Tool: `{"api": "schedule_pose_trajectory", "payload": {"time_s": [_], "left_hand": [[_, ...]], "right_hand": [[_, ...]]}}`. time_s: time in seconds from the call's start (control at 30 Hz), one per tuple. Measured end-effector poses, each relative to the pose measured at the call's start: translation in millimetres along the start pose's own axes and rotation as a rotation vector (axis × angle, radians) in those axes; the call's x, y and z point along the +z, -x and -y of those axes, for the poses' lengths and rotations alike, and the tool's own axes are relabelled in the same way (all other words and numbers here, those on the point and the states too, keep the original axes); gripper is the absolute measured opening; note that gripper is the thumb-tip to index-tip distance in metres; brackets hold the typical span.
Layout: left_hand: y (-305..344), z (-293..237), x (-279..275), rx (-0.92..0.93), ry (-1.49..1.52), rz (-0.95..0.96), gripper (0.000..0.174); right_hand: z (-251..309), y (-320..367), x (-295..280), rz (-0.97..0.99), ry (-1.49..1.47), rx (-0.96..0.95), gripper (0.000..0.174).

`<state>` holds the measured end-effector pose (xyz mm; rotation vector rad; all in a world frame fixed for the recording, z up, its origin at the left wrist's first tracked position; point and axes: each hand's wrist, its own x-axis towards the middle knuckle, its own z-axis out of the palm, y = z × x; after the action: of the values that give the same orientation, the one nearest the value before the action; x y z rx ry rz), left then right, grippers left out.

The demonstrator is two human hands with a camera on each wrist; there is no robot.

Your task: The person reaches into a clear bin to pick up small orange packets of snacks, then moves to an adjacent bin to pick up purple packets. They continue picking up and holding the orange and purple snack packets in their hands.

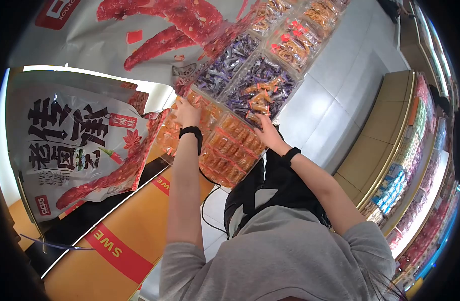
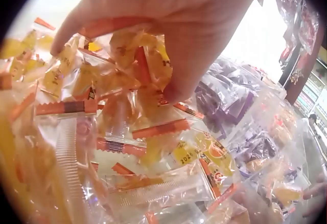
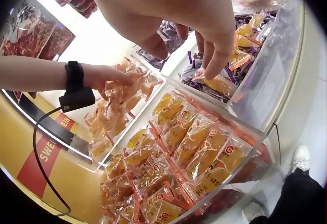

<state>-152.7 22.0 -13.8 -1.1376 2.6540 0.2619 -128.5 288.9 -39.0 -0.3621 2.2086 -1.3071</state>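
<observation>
A person (image 1: 290,251) reaches forward and down, left arm (image 1: 183,200) and right arm (image 1: 322,181) extended, wrists (image 1: 281,145) apart. The left hand (image 1: 188,113) spreads its thumb (image 2: 182,70) wide from one finger (image 2: 64,37), the others hidden; the right hand (image 1: 270,134) angles downward, fingers (image 3: 219,52) loosely bent, thumb held clear of them.

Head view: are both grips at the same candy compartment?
No, the left grip is at the orange-wrapped candies, the right grip at the purple-wrapped candies partly topped with orange packets.

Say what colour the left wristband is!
The left wristband is black, clearest in the right wrist view.
</observation>
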Motion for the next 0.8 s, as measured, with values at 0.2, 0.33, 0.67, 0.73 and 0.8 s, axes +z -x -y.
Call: {"api": "schedule_pose_trajectory", "payload": {"time_s": [0.2, 0.33, 0.67, 0.73, 0.8], "left_hand": [[8, -19, -14, 0.147, -0.08, 0.023, 0.091], [-7, -23, -19, 0.172, -0.085, 0.155, 0.101], [-16, -6, -10, 0.333, -0.158, 0.196, 0.078], [-11, -5, -2, 0.344, -0.186, 0.149, 0.071], [-4, -5, 1, 0.375, -0.269, 0.089, 0.068]], "right_hand": [[-4, 0, 4, 0.012, -0.003, -0.031, 0.047], [-10, 4, 2, 0.0, 0.001, -0.07, 0.046], [-2, 6, -6, 0.062, 0.01, 0.118, 0.046], [-5, 4, -3, 0.044, -0.01, 0.068, 0.047], [-7, 4, -1, 0.024, -0.026, 0.023, 0.047]]}}
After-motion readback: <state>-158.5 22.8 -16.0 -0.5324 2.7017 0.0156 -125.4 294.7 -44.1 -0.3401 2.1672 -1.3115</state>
